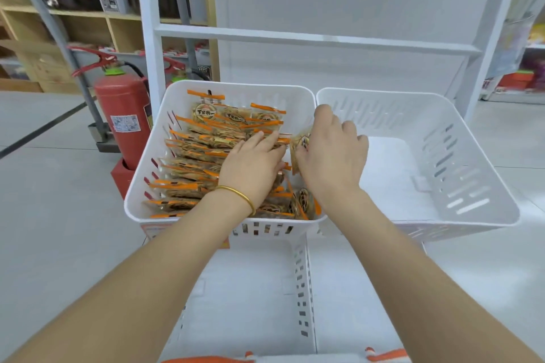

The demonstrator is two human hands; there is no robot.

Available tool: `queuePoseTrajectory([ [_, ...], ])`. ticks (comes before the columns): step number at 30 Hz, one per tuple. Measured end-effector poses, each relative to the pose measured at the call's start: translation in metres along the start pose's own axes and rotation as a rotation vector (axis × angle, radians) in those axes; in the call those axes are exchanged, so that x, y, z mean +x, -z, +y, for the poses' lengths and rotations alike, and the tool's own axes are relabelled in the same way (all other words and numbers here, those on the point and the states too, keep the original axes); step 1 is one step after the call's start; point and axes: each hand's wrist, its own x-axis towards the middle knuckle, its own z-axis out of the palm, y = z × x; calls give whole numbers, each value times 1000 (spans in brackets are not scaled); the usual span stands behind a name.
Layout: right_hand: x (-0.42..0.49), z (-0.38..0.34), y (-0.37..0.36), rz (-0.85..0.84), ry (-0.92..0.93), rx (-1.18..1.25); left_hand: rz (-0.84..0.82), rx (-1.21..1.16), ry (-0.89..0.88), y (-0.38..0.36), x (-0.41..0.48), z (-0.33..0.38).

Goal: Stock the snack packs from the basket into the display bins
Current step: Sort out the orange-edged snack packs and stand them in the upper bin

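Observation:
A white slotted bin [177, 91] on the upper left holds several rows of orange-edged snack packs [203, 144]. My left hand [253, 162], with a gold bangle at the wrist, lies with straight fingers on the packs near the bin's right side. My right hand [330, 153] grips one snack pack [299, 147] upright, just above the wall between this bin and the white bin [472, 156] to the right. That right bin shows only its bare white floor.
Two more white bins [300, 289] sit below, close to me. A red fire extinguisher [124, 118] stands on the floor left of the bins. A white shelf frame [309, 38] rises behind. Orange and white basket edge [383, 355] shows at the bottom.

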Motion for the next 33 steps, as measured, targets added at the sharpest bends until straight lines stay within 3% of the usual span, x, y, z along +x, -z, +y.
queuePoseTrajectory([
  [2,3,-7,-3,-8,45,-104,14,-14,9,-3,-2,-1],
  [8,6,-2,1,-349,339,-319,19,-61,23,-5,-4,-4],
  [11,9,10,15,-339,306,-98,7,-77,10,-6,-3,-2],
  [14,-1,27,29,-193,186,266,-21,-158,1,2,-6,-3],
  [17,-38,40,45,-73,168,483,21,-240,-10,24,-22,-4],
  [21,-121,46,69,-113,151,709,133,-318,-69,71,-84,5],
  [24,-198,46,66,-305,147,753,28,-345,-80,82,-165,17],
  [28,-288,40,52,-633,150,765,-283,-327,-1,66,-271,19],
  [33,-335,30,42,-841,188,728,-482,-275,103,46,-345,18],
])
